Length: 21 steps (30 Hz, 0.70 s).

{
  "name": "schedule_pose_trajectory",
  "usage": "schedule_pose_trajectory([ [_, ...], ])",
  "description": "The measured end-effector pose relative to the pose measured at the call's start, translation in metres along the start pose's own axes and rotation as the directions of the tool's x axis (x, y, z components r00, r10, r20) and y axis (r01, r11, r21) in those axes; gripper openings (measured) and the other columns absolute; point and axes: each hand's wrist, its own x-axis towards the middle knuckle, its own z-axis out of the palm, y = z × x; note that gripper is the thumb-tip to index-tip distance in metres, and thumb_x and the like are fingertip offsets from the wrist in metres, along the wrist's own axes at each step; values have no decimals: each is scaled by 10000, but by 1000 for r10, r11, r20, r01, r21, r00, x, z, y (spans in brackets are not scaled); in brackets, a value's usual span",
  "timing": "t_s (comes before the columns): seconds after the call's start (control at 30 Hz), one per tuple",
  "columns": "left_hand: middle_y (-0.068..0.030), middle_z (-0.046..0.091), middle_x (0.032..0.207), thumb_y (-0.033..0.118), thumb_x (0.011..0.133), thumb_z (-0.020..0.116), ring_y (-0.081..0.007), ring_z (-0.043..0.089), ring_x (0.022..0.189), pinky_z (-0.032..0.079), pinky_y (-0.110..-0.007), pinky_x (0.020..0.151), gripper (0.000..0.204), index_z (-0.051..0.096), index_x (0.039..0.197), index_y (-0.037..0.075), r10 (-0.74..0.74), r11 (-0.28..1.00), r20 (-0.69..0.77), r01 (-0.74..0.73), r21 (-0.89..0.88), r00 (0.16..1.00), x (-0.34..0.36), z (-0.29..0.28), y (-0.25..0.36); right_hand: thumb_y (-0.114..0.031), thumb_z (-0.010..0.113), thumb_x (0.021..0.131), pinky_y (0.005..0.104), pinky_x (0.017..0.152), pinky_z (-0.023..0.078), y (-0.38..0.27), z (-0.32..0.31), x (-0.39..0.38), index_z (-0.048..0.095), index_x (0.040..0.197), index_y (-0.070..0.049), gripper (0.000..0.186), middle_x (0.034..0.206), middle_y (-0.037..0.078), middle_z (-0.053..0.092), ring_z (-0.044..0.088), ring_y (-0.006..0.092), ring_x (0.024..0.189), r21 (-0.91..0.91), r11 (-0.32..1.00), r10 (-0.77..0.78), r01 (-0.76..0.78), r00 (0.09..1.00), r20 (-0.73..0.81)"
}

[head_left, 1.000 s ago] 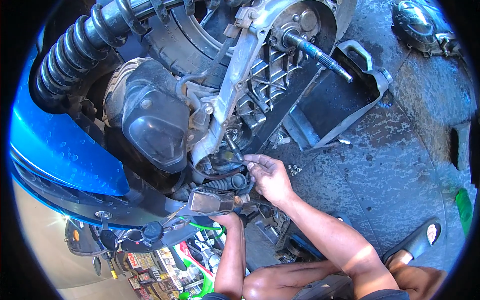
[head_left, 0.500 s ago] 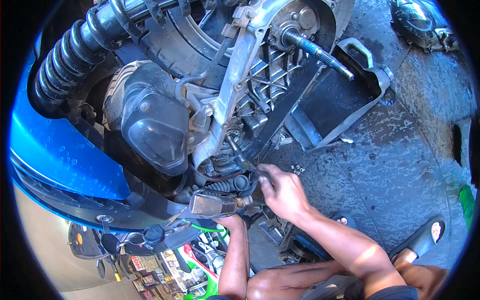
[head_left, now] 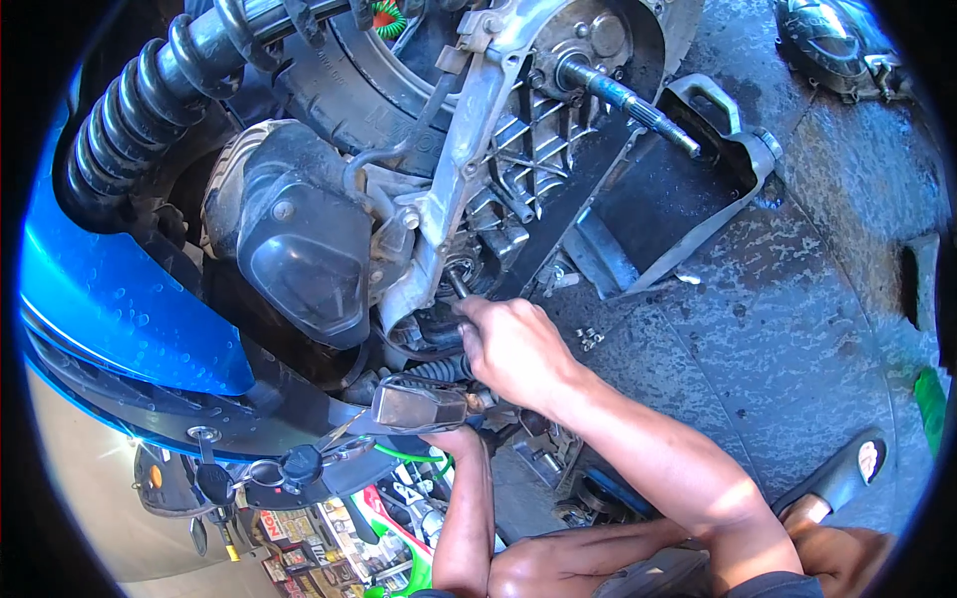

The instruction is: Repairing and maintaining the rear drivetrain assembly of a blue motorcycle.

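So the right hand (head_left: 520, 347) has just shifted back in, fingers (head_left: 480, 311) seemingly pinching the slim shaft (head_left: 459, 282) at its 10–11 o'clock, covering that tip again. Left hand (head_left: 456, 440): fingers hidden, can't tell.

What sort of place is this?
Probably a scooter or motorcycle repair workshop: an opened engine casing, a black coil spring, and a loose machine cover lying on the floor suggest it.

Mottled grey floor (head_left: 688, 349), brightly lit
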Motion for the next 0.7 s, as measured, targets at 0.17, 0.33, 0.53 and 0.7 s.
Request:
schedule_pose_trajectory([
  [0.17, -95, 579, 1047, 265, 982, 424, -198, 587, 858, 519, -349, 753, 318, 527, 1129, 3, -40, 999, 4, 40, -15, 999, 16, -15, -18, -83, 550, 854, 445, 826, 499, 5, 0, 1, 622, 1078, 52, 272, 921, 297, 632, 622, 420, 916, 120, 985, -120, 124, 992, -40],
  [0.33, -94, 553, 1130, 233, 975, 462, -195, 571, 937, 505, -346, 834, 337, 476, 1219, 2, -12, 998, 9, 12, 67, 1000, 9, -13, -16, -74, 552, 846, 436, 810, 505, 2, -15, -3, 625, 1072, 56, 271, 891, 287, 635, 627, 420, 882, 50, 989, -144, 141, 988, 59],
  [0.53, -100, 520, 1224, 181, 957, 510, -206, 537, 1036, 463, -348, 917, 398, 425, 1301, -1, -11, 997, 84, 17, -79, 996, 39, -47, -57, -73, 573, 873, 411, 823, 533, 26, 5, -28, 615, 1125, 31, 276, 1057, 243, 644, 651, 376, 938, 151, 957, -237, 248, 968, -86],
  [0.7, -45, 545, 871, 279, 957, 481, -175, 545, 679, 490, -311, 622, 206, 521, 912, 82, 38, 999, -131, -36, 11, 991, 26, -18, -48, -91, 562, 900, 263, 521, 465, 59, 12, -28, 609, 1138, 40, 275, 765, 60, 635, 528, 71, 607, 440, 893, 209, -100, 955, -208],
])
